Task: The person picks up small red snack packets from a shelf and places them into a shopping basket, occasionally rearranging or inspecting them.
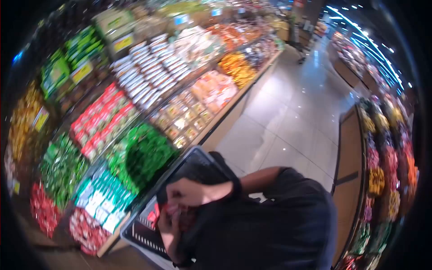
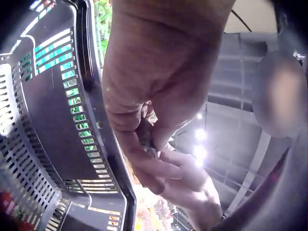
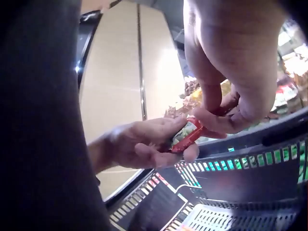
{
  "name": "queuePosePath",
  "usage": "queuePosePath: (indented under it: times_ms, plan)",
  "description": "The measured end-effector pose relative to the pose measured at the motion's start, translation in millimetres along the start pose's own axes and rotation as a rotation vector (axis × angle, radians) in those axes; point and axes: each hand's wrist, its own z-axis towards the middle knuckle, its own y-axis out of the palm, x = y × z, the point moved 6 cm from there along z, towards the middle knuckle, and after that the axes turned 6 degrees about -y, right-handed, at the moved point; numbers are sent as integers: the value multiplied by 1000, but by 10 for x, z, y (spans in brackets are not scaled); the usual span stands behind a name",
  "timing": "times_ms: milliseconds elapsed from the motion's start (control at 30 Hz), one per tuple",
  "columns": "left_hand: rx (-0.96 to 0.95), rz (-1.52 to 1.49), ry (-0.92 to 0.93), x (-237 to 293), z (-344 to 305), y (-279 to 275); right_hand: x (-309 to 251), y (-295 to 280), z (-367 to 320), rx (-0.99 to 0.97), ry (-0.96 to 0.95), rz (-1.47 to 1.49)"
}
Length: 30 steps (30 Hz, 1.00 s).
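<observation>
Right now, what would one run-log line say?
left hand: holds small red packet; right hand: pinches same packet; basket: below hands; green goods: beside basket

A small red packet (image 3: pixel 187 139) with a greenish patch is being pinched at a tilt by the left hand (image 3: pixel 142 138) and right hand (image 3: pixel 236 72).

The right hand (image 3: pixel 236 67) pinches close beside the left hand (image 3: pixel 139 142) (itself half curled).

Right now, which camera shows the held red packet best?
The right wrist view: much of the red packet shows uncovered. The head view gives a reddish blur; in the left wrist view, fingers hide most of it.
</observation>
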Motion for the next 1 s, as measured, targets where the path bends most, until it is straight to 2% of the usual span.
queuePosePath:
  times_ms: [33, 67, 100, 133, 167, 200, 233, 267, 300, 367, 400, 433, 467, 500, 533, 600, 700, 767, 867, 900, 1000]
  plan:
    - [-7, -51, -69, 7, -68, -27, 21, -27, 99, 3, -191, -180]
    - [12, -79, -34, 78, -141, -45, -203, -106, 201, -13, -224, -280]
    - [44, -110, 2, 123, -188, -61, -405, -227, 321, 8, -264, -238]
    - [58, -85, 38, 141, -203, -101, -571, -374, 523, 18, -264, -375]
    - [67, -57, 75, 110, -221, -175, -684, -530, 735, 23, -316, -186]
    - [58, -47, 119, 10, -247, -247, -673, -733, 1043, 115, -143, -119]
    - [33, -31, 171, -35, -248, -302, -994, -862, 1298, 170, -492, -279]
    - [32, 56, 174, -64, -275, -349, -995, -1061, 1648, 154, -400, -229]
    - [64, 47, 166, -109, -285, -388, -1014, -1213, 1999, 103, -420, -214]
    - [78, -18, 272, -141, -316, -409, -891, -1434, 2691, 111, -605, -486]
    - [116, -12, 269, -100, -360, -413, -744, -1457, 2990, 80, -491, -377]
    - [130, -12, 270, -115, -375, -424, -620, -1426, 3197, 71, -498, -369]
    - [143, -23, 295, -143, -381, -442, -489, -1352, 3372, 37, -501, -490]
    - [157, -36, 314, -149, -395, -464, -433, -1245, 3468, 1, -500, -610]
    - [143, -42, 312, -162, -403, -483, -368, -1169, 3527, -11, -502, -604]
    - [164, -56, 310, -215, -420, -540, -122, -1013, 3639, -114, -240, -571]
    - [200, -49, 336, -388, -430, -631, 71, -959, 3767, -147, -266, -534]
    - [195, -115, 265, -441, -441, -666, 61, -913, 3703, -142, -223, -570]
    - [190, -120, 281, -531, -407, -684, -85, -872, 3554, -90, -390, -842]
    - [192, -131, 289, -528, -399, -686, -88, -884, 3545, -89, -388, -839]
    - [217, -69, 281, -579, -364, -694, -99, -881, 3500, -55, -601, -873]
